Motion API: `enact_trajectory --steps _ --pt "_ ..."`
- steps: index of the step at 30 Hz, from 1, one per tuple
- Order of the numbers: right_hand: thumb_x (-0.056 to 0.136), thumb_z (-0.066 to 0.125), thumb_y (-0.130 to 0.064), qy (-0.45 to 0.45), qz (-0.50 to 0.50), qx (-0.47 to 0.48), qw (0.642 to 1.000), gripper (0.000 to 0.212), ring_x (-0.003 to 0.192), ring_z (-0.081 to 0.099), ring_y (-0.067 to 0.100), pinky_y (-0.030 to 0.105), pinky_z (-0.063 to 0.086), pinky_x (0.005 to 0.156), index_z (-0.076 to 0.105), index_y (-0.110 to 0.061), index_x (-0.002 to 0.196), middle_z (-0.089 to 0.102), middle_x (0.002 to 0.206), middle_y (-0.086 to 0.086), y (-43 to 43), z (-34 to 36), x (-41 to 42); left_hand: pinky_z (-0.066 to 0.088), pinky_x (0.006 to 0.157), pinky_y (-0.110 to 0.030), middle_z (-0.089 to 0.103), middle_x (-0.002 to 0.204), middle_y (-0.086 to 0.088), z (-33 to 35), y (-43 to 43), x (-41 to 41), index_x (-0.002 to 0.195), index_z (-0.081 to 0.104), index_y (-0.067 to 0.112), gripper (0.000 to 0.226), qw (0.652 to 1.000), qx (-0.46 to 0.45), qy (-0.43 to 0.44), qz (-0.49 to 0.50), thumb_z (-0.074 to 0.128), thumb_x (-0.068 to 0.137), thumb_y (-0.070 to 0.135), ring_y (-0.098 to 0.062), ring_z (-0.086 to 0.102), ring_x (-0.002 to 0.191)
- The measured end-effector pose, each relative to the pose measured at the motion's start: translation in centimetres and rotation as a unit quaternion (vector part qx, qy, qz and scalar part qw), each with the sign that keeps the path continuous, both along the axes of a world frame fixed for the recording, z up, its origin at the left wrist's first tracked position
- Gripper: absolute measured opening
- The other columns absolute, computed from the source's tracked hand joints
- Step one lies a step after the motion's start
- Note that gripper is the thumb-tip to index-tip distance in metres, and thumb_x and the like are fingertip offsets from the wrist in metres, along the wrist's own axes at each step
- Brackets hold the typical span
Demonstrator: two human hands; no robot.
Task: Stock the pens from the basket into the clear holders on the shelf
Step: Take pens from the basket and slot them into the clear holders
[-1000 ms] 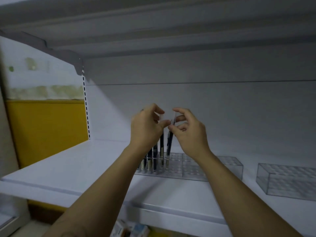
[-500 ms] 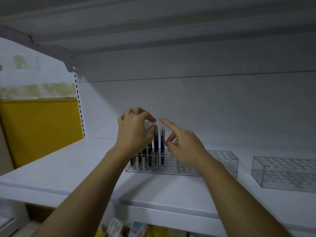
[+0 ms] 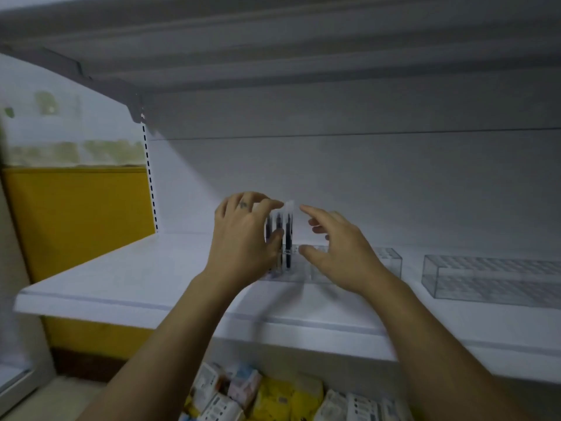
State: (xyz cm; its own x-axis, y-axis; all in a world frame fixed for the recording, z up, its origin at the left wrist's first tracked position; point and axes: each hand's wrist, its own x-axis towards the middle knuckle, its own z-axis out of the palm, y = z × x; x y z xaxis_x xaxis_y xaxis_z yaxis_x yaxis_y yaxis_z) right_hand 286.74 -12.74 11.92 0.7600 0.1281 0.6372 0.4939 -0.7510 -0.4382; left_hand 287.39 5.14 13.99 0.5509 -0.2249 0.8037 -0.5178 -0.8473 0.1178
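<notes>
Several dark pens [image 3: 287, 238] with clear caps stand upright in the left end of a clear holder [image 3: 390, 262] on the white shelf [image 3: 121, 278]. My left hand [image 3: 243, 241] is at the pens, its forefinger over their tops and its thumb against their barrels, gripping them. Just to the right, my right hand [image 3: 340, 253] hovers with fingers spread and straight, holding nothing, a small gap between its fingertip and the rightmost pen cap. The basket is out of view.
A second clear holder [image 3: 491, 278], with nothing in it, stands on the shelf to the right. Another shelf [image 3: 303, 50] hangs close overhead. Boxed and yellow packaged goods [image 3: 258, 393] lie below the shelf's front edge. A yellow panel [image 3: 76, 220] is on the left.
The pen my right hand pinched a second ago now stands in the holder. My right hand has let go and opened, and both hands have come down lower over the pens.
</notes>
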Motion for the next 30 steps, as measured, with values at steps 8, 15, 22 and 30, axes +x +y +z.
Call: enact_trajectory --steps 8,15,22,30 --pt "0.088 0.064 -0.038 0.002 -0.033 -0.050 0.998 0.059 0.115 0.049 0.008 0.032 0.046 0.099 0.038 -0.040 0.140 0.044 0.129 -0.012 -0.6 -2.8 -7.4 0.038 0.089 -0.038 0.060 0.117 -0.002 -5.7 -1.0 -5.2 0.119 0.061 0.020 0.040 1.000 0.013 -0.011 -0.024 0.068 0.082 0.031 -0.025 0.049 0.110" --pt "0.086 0.067 -0.029 -0.018 -0.064 -0.052 0.996 0.024 0.084 0.052 0.004 0.024 0.048 0.077 0.059 -0.027 0.109 0.050 0.098 -0.012 -1.4 -8.3 -13.4 0.046 0.077 -0.037 0.062 0.100 0.000 -12.7 -2.1 -9.2 0.108 0.064 0.019 0.029 0.996 0.000 0.012 -0.093 0.060 0.082 0.033 -0.023 0.055 0.094" --pt "0.088 0.063 -0.036 0.120 -0.108 -0.081 0.983 0.033 0.099 0.053 0.008 0.029 0.047 0.085 0.056 -0.027 0.120 0.049 0.106 -0.012 -3.4 -18.0 -16.1 0.044 0.083 -0.036 0.061 0.108 0.002 -21.2 -3.7 -11.4 0.117 0.060 0.023 0.037 0.982 0.057 0.154 -0.095 0.055 0.086 0.041 -0.024 0.057 0.102" --pt "0.089 0.063 -0.039 0.311 -0.130 -0.100 0.936 0.057 0.128 0.042 0.017 0.028 0.038 0.100 0.042 -0.027 0.141 0.040 0.141 -0.005 -5.3 -29.6 -16.5 0.035 0.103 -0.039 0.049 0.134 0.003 -32.2 -5.8 -12.3 0.133 0.047 0.027 0.049 0.923 0.128 0.355 -0.073 0.052 0.089 0.048 -0.021 0.040 0.127"
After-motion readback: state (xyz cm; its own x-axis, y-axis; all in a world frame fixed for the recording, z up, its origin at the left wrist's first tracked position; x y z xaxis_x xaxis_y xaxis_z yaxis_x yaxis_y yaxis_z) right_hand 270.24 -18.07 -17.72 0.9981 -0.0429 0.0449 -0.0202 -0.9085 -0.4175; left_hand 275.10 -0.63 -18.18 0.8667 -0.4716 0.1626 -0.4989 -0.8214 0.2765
